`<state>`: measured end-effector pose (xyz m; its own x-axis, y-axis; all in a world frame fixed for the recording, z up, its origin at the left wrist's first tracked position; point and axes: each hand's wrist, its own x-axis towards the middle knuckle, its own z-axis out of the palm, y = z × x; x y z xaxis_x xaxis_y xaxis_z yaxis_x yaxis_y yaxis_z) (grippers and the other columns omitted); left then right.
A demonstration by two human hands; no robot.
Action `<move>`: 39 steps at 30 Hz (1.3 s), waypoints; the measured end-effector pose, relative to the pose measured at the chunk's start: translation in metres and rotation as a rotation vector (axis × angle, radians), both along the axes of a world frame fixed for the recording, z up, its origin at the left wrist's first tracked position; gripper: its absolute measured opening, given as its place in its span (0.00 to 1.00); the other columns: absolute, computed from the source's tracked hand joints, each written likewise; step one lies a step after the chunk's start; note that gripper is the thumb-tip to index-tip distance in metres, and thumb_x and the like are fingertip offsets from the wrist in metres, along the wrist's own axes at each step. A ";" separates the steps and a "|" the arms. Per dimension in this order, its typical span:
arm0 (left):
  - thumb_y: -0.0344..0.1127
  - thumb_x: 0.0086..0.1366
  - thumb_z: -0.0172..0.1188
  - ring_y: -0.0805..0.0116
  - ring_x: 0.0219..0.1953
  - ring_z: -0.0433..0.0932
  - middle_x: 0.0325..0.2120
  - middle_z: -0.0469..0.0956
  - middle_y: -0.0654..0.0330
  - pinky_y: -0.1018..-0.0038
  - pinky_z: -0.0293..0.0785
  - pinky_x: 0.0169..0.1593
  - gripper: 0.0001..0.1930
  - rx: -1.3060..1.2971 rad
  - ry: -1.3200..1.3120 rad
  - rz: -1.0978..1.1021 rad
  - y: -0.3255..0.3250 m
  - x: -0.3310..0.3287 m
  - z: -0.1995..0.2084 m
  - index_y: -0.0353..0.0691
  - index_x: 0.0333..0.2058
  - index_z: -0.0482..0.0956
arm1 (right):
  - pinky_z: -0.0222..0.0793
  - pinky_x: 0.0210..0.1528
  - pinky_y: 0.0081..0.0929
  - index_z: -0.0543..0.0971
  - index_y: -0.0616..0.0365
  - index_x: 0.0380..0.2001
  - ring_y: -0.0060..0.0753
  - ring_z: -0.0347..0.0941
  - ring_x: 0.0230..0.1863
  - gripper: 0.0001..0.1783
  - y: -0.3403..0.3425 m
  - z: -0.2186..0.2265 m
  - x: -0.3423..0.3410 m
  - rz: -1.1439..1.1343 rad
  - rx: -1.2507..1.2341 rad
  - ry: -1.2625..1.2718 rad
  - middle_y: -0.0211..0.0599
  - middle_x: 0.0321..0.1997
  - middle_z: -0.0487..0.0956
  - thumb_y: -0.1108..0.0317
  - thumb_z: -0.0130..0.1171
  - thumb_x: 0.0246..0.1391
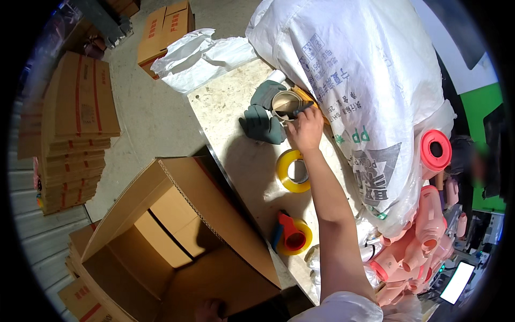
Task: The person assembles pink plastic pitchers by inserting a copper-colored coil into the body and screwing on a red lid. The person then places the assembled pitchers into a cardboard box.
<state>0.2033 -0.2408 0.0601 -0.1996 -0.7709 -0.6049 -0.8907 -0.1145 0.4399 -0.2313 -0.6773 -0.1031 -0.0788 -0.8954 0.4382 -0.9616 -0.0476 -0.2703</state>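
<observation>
My right hand (307,130) reaches up the worktable, its fingers closed on a dark pen-like tool (303,108). The tool's lower end points into a round, open-topped tan container (287,100). Beside that container lie dark grey-green work gloves (264,125). Below my right hand, next to my forearm, is a yellow roll of packing tape (284,170). My left hand (210,310) shows dimly at the lower edge, by the open cardboard box (185,236). Shadow hides its fingers, so whether it holds anything is unclear.
A red tape dispenser (293,238) with yellow tape sits lower on the worktable (230,118). A bulging white woven sack (370,91) fills the right side, above pink plastic bottles (418,241). Flattened cartons (80,118) are stacked left; a closed carton (166,32) stands behind.
</observation>
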 end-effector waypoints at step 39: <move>0.41 0.56 0.67 0.45 0.49 0.77 0.45 0.78 0.48 0.56 0.75 0.51 0.21 0.031 0.089 -0.127 -0.022 0.004 0.032 0.40 0.46 0.78 | 0.72 0.24 0.23 0.78 0.66 0.37 0.23 0.76 0.22 0.20 0.124 0.063 0.022 -0.352 0.272 -1.502 0.36 0.28 0.81 0.56 0.55 0.68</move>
<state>0.2078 -0.2628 0.0919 -0.3481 -0.7172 -0.6037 -0.8568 -0.0180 0.5154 -0.2090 -0.5535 -0.0406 -0.4926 -0.7747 -0.3965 0.2343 0.3207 -0.9177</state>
